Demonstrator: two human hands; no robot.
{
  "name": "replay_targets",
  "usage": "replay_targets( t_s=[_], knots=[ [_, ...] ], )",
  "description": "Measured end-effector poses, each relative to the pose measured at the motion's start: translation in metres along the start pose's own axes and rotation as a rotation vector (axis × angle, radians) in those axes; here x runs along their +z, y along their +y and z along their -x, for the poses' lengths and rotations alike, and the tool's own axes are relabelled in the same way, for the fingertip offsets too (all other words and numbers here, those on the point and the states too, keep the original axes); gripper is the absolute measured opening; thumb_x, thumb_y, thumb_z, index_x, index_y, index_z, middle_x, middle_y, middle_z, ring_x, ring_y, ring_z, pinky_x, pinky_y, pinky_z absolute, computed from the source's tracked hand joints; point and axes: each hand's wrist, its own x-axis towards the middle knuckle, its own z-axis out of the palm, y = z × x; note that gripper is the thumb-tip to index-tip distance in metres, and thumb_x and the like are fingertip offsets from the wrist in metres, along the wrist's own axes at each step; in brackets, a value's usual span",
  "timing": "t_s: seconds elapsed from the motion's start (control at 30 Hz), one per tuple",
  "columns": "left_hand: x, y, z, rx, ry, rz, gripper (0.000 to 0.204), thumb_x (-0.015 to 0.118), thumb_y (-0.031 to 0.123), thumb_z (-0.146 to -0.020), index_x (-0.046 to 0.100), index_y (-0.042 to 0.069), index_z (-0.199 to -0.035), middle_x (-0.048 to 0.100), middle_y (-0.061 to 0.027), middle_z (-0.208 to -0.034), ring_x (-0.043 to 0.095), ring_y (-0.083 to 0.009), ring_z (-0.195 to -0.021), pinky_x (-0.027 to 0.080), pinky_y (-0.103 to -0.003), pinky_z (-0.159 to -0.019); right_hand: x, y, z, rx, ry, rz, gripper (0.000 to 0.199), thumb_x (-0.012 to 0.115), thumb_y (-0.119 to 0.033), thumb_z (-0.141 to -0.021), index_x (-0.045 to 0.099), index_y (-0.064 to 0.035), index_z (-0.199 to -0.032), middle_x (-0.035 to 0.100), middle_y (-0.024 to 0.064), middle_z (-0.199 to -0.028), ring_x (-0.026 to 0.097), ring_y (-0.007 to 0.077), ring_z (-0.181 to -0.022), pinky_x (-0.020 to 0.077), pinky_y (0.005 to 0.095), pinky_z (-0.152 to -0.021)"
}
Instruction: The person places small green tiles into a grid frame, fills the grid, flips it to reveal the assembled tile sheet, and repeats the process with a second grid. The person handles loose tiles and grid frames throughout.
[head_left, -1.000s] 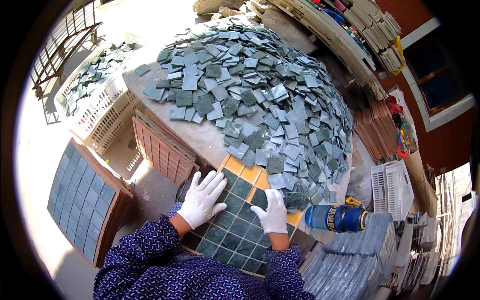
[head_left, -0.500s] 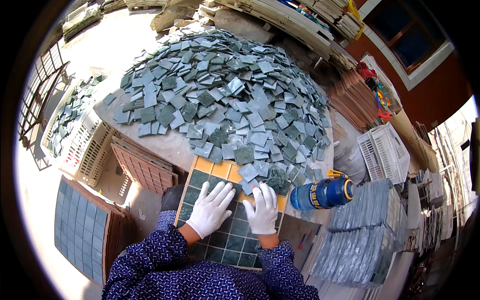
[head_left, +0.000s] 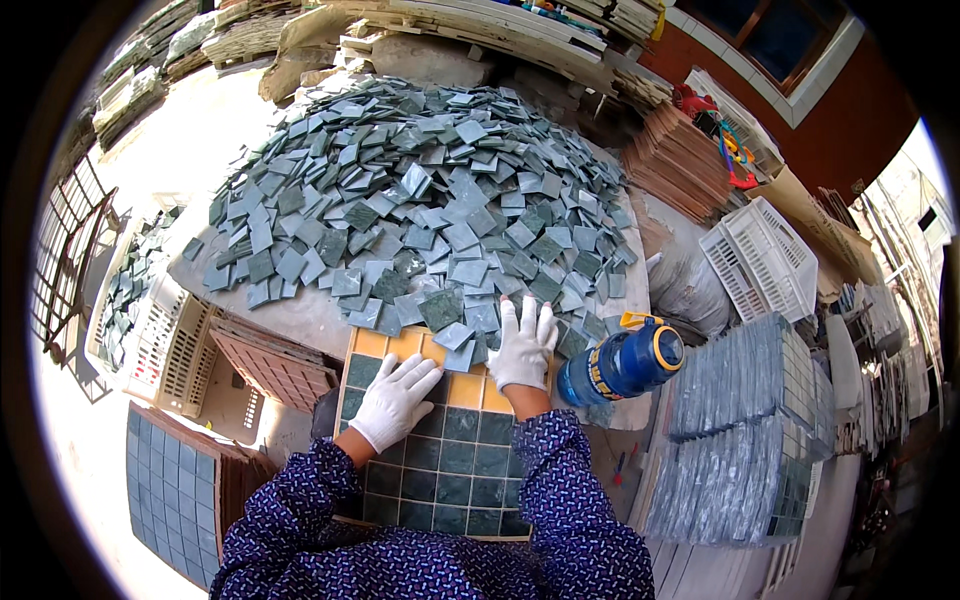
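Observation:
In front of me is a gridded tray [head_left: 497,397] with yellow cells at its far end. Square dark green stone tiles [head_left: 457,458] fill its nearer rows. My left hand [head_left: 393,405], in a white glove, lies flat with its fingers stretched out over the tray's left side. Also white-gloved, my right hand [head_left: 524,345] reaches past the tray's far right part, fingers spread at the near edge of a big heap of loose tiles [head_left: 400,200]. Some loose tiles overlap the tray's far edge between the two hands. Whatever lies under the right fingertips is hidden.
A blue bottle [head_left: 622,362] with a yellow handle lies right of the tray. Plastic-wrapped tile stacks [head_left: 715,440] and a white crate [head_left: 760,258] stand at the right. To the left are a tile-faced stack [head_left: 172,490], brown gridded trays [head_left: 272,365] and a cream crate [head_left: 165,340].
My right hand has moved from over the tray forward to the heap's edge, fingers spreading. The left hand stays flat over the tray. The whole view has shifted somewhat.

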Motion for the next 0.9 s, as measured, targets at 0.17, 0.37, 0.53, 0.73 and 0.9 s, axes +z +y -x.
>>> replay_targets(
  t_s=[0.17,0.37,0.53,0.73,0.9],
  knots=[
    [0.003,-0.002,-0.001,0.010,0.025,-0.016,0.054,0.068,0.022,-0.079,0.053,0.009,-0.129,0.053,-0.0086,-0.133,0.044,-0.0294,-0.128,0.027,-0.048,-0.109,0.002,0.004,0.015,-0.376,-0.026,-0.105,0.052,0.065,-0.011,-0.073,0.055,-0.0135,-0.125,0.051,0.0096,-0.129,0.044,0.0301,-0.123,0.0358,0.0448,-0.101],
    [-0.003,0.012,-0.014,-0.039,0.180,0.088,0.041,0.071,0.022,-0.075,0.060,0.006,-0.111,0.058,-0.0117,-0.119,0.050,-0.0315,-0.117,0.033,-0.046,-0.103,-0.021,-0.006,0.021,-0.360,-0.293,-0.168,0.052,0.064,-0.006,-0.072,0.055,-0.0099,-0.124,0.052,0.0112,-0.128,0.049,0.0314,-0.116,0.0427,0.0418,-0.094],
    [-0.004,0.008,-0.051,-0.015,0.318,0.082,0.032,0.073,0.020,-0.070,0.056,0.008,-0.094,0.059,-0.0107,-0.099,0.056,-0.0314,-0.099,0.044,-0.043,-0.086,-0.009,-0.005,0.021,-0.134,-0.122,-0.336,0.028,0.062,-0.021,-0.084,0.061,-0.0145,-0.112,0.066,0.0145,-0.092,0.063,0.0328,-0.086,0.0504,0.0429,-0.078],
    [-0.009,-0.020,-0.085,-0.284,0.305,0.139,0.014,0.063,0.018,-0.082,0.060,0.010,-0.093,0.061,-0.0111,-0.088,0.061,-0.0318,-0.084,0.048,-0.043,-0.072,-0.006,0.000,0.018,-0.063,-0.031,-0.560,0.020,0.059,-0.029,-0.088,0.064,-0.0135,-0.101,0.066,0.0143,-0.084,0.063,0.0354,-0.082,0.0486,0.0454,-0.069],
    [-0.024,-0.043,-0.078,-0.364,0.146,0.498,0.017,0.057,0.016,-0.085,0.063,0.000,-0.089,0.063,-0.0204,-0.079,0.062,-0.0361,-0.075,0.049,-0.038,-0.067,-0.012,0.002,0.045,-0.393,0.126,-0.335,0.021,0.068,-0.027,-0.080,0.063,-0.0126,-0.094,0.063,0.0046,-0.092,0.060,0.0276,-0.086,0.0480,0.0424,-0.072]
  ],
)
